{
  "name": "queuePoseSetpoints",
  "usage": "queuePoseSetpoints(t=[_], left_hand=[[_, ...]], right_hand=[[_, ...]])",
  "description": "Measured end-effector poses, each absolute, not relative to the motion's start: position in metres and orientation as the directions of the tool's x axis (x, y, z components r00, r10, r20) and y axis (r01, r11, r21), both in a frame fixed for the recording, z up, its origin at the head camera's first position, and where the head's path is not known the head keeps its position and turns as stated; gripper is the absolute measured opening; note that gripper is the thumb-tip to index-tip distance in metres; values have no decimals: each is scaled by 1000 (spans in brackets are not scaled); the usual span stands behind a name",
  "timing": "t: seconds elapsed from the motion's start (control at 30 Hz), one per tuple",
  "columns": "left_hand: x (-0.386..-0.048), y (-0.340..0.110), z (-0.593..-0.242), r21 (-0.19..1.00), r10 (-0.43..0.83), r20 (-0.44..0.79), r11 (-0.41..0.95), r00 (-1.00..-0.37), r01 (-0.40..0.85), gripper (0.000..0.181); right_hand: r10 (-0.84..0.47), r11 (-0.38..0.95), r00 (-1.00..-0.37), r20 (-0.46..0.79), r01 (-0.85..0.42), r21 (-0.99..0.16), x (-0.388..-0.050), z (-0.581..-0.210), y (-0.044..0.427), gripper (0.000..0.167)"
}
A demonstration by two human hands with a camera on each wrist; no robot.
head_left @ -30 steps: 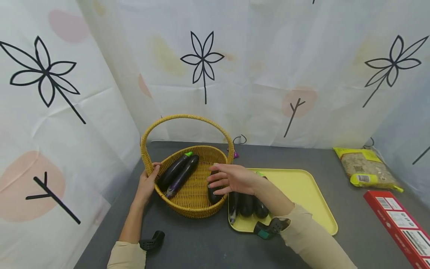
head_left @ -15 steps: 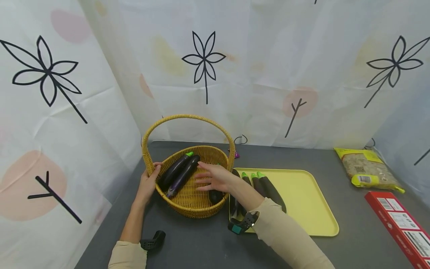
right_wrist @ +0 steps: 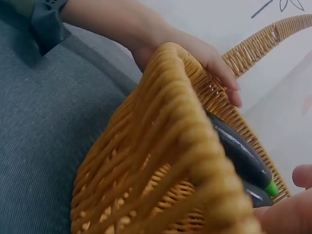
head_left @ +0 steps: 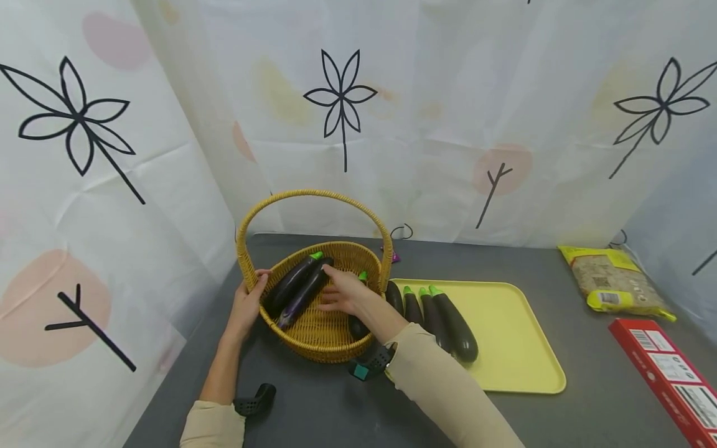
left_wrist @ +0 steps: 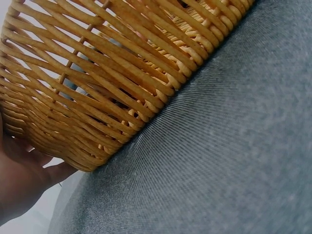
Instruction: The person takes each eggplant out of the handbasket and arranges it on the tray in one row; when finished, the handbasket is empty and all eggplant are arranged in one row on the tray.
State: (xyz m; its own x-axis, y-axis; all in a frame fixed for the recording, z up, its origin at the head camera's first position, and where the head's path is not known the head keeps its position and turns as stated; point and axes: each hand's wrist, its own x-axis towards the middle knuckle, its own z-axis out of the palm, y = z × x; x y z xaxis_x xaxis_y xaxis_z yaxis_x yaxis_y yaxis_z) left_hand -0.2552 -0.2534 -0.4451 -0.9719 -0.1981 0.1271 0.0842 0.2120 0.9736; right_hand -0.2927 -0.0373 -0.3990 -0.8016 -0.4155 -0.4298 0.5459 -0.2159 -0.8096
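Observation:
A yellow wicker basket (head_left: 319, 351) with a tall arched handle stands on the dark table. My left hand (head_left: 244, 311) grips its left rim near the handle's foot, with fingertips over the edge in the right wrist view. Two glossy dark eggplants (head_left: 294, 286) lie side by side along the left inside wall. A third eggplant (head_left: 356, 328) lies at the right inside wall, partly hidden under my right wrist. My right hand (head_left: 344, 292) reaches into the basket with loosely extended fingers, its fingertips next to the nearer of the left pair. Whether they touch it I cannot tell.
Right of the basket lies a yellow tray (head_left: 504, 330) with several eggplants (head_left: 455, 323) on its left side. Farther right are a yellow packet (head_left: 613, 283) and a long red box (head_left: 661, 373). A patterned white curtain (head_left: 420, 124) hangs behind the table.
My right hand has moved left, from above the right-hand eggplant to beside the left pair, uncovering the tray's eggplants. My left hand keeps its hold on the basket rim.

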Motion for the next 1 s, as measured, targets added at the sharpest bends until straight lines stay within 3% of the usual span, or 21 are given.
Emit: queuePoseSetpoints(t=[0.2,0.43,1.0], left_hand=[[-254,-251,-443,971,-188,150,213,-971,109,41],[-254,-253,-444,970,-203,143,225,-969,96,42],[-255,-252,-445,972,-209,138,217,-968,91,41]], right_hand=[[-354,-221,-809,-469,560,-799,-298,-403,-48,69],[-370,-263,-780,-506,610,-748,-304,-406,-56,70],[-406,-190,-764,-502,608,-771,-310,-409,-63,55]])
